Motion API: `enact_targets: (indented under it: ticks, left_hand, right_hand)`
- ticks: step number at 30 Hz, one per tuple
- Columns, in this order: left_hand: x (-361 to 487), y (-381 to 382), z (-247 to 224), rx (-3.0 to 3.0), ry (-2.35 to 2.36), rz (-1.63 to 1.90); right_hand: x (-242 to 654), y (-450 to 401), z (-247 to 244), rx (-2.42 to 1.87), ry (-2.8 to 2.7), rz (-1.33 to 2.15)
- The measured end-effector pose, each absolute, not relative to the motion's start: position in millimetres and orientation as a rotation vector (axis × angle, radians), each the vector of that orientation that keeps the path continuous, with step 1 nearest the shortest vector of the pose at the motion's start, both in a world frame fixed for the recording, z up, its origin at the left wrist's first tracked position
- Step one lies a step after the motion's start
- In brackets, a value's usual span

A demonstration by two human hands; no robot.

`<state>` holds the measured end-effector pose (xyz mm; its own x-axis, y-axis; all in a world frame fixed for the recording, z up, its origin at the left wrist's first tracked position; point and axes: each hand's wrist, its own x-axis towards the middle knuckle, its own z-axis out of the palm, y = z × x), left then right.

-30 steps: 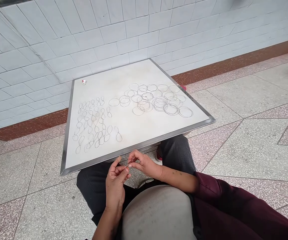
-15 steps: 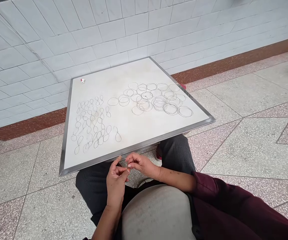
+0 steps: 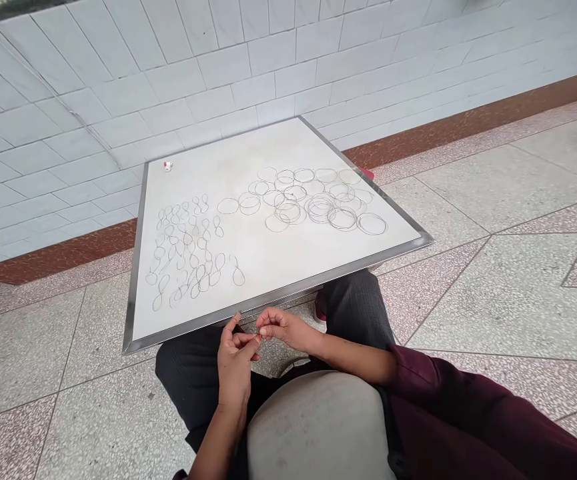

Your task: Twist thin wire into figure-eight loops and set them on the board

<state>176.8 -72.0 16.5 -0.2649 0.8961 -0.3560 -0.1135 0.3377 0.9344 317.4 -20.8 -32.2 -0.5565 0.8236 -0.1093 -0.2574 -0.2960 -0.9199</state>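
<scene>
My left hand [image 3: 235, 363] is in front of the table's near edge, thumb and fingers pinched together. Its fingertips meet those of my right hand [image 3: 288, 331], which is also closed in a pinch. Whatever they hold between them is too small and too covered to make out. Beyond the hands, thin dark wire figure-eight loops [image 3: 201, 277] lie in rough rows on the left of the white tabletop [image 3: 278, 267]. Round thin wire rings [image 3: 372, 224] lie to the right, several of them overlapping.
The table has a grey metal rim [image 3: 193, 327] and stands against a white tiled wall [image 3: 248, 67]. A small red-and-white object [image 3: 168, 166] sits at its far left corner. My knees [image 3: 358, 307] are under the near edge, above a speckled stone floor [image 3: 468, 287].
The view has shifted slightly, so table and hands appear a little further right. Both hands keep their pinch at nearly the same spot; the wire loops lie as before.
</scene>
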Motion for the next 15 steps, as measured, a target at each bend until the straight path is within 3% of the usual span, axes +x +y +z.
enact_targets:
  ticks: [9,15]
  left_hand:
    - [176.7,-73.0,17.5,0.788,1.531,1.097]
    - [175.1,-72.0,16.2,1.142,1.732,0.977]
  right_hand:
    - [317.2,-22.8,-35.5,-0.87,-1.396,1.838]
    - [314.7,-24.9,-30.8,-1.147,-1.634,1.552]
